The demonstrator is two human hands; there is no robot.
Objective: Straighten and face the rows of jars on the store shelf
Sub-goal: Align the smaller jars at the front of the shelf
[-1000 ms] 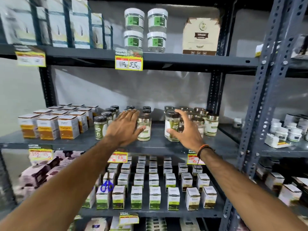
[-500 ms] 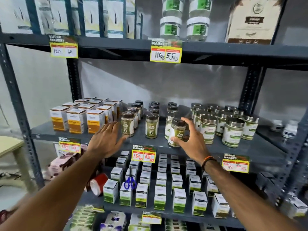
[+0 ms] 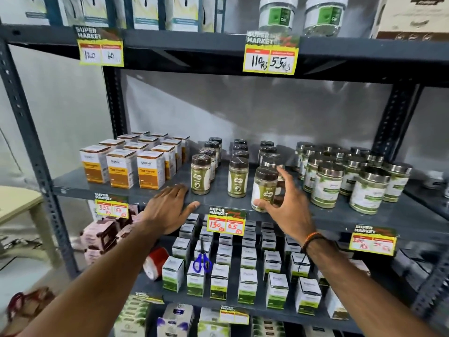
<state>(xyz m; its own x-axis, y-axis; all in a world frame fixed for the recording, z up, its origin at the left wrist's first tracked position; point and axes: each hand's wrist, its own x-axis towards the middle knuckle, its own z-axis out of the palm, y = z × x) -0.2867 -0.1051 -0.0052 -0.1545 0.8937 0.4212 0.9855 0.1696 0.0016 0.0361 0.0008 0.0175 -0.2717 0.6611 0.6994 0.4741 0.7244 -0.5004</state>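
On the left of the middle shelf (image 3: 121,192) stand orange-and-white boxes (image 3: 150,170), the front ones reading "Turmeric". Just right of them the left hand (image 3: 170,209) lies flat, palm down, on the shelf's front edge, its grip spread wide and holding nothing; the nearest jar is just beside its fingertips but apart from them.

Three rows of small brown-capped jars run back from the front edge. The front jar of the left row (image 3: 200,174) and the front jar of the middle row (image 3: 238,177) stand upright with green labels facing forward; the label print is too small to read surely. The front jar of the right row (image 3: 264,188) sits closer to the shelf edge than its neighbours, slightly tilted. The right hand (image 3: 289,210) is at this jar: the thumb presses its lower front, the fingers curve round its right side, so the grip is closed loosely on the jar. An orange-and-black band (image 3: 312,239) circles that wrist.

Further right a cluster of larger metal-lidded jars (image 3: 325,186) with white and green labels stands unevenly.

Yellow "SUPER MARKET" price tags hang from the shelf edges: one below the jars (image 3: 226,221) reads "130" and "65", one above (image 3: 271,54) reads "110" and "55".
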